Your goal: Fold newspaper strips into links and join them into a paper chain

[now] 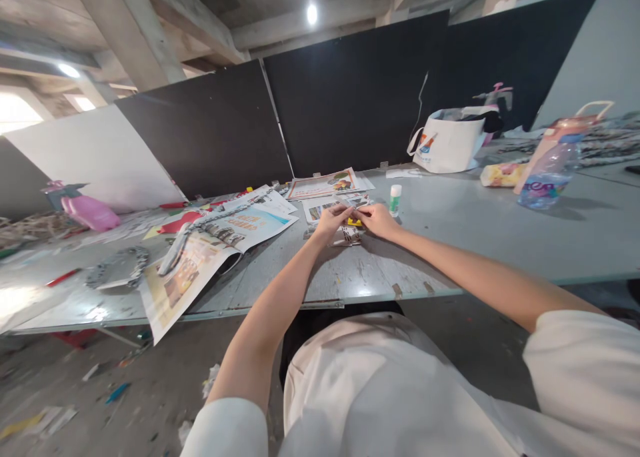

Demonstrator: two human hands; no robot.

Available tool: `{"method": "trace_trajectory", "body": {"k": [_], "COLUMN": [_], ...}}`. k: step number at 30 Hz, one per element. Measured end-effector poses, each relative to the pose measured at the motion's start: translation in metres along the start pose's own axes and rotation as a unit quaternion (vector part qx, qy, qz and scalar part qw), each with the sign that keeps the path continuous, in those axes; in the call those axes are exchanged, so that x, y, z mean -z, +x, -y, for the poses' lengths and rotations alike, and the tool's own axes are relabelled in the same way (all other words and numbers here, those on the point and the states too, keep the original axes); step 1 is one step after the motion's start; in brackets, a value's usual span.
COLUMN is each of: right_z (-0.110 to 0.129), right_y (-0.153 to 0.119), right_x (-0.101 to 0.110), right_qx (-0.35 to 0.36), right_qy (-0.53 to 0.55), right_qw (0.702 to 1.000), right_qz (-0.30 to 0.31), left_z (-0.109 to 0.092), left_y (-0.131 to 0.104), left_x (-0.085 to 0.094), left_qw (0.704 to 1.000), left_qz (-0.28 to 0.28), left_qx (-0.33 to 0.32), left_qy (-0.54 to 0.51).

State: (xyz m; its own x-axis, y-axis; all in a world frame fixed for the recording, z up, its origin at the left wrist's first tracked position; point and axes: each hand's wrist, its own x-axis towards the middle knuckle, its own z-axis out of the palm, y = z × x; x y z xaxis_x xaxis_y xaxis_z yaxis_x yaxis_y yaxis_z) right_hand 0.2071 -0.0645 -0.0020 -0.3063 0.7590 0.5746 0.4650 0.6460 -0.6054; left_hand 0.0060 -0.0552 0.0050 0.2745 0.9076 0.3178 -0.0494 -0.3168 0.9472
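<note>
At the table's front middle, my left hand (333,221) and my right hand (378,220) meet, fingertips close together. Both have their fingers closed on a piece of folded printed paper (346,236), whose upper part they cover. Just under the fingertips shows a small yellow thing (355,222), too small to name. A glue stick (395,200) with a green label and white cap stands upright beside my right hand. Printed sheets (314,210) lie flat behind my left hand.
Open magazine pages (187,270) overhang the front edge at left, near a woven ring (117,268), a red pen (63,278) and a pink spray bottle (90,208). At right stand a white bag (447,144) and a water bottle (550,177). Black panels (357,104) close off the back.
</note>
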Motion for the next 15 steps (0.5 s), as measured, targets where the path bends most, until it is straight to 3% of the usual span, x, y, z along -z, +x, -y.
{"method": "trace_trajectory", "body": {"k": [4,9,15], "right_z": [0.0048,0.0079,0.0069], "right_y": [-0.0025,-0.0042,-0.0033], "right_x": [-0.0010,-0.0013,0.0022], "right_qx": [-0.005,-0.023,-0.036], "right_qy": [-0.008,-0.004,-0.002], "right_qw": [1.000,0.999,0.997], "right_qz": [0.000,-0.040,-0.066], "left_z": [-0.0023,-0.0073,-0.0099], "left_y": [-0.0024,0.0006,-0.0018], "left_x": [-0.0020,-0.0043,-0.0036], "left_qw": [0.999,0.992,0.995], "left_qz": [0.008,-0.023,-0.016], "left_qx": [0.034,0.096,0.100], "left_qy": [-0.017,-0.082,-0.023]}}
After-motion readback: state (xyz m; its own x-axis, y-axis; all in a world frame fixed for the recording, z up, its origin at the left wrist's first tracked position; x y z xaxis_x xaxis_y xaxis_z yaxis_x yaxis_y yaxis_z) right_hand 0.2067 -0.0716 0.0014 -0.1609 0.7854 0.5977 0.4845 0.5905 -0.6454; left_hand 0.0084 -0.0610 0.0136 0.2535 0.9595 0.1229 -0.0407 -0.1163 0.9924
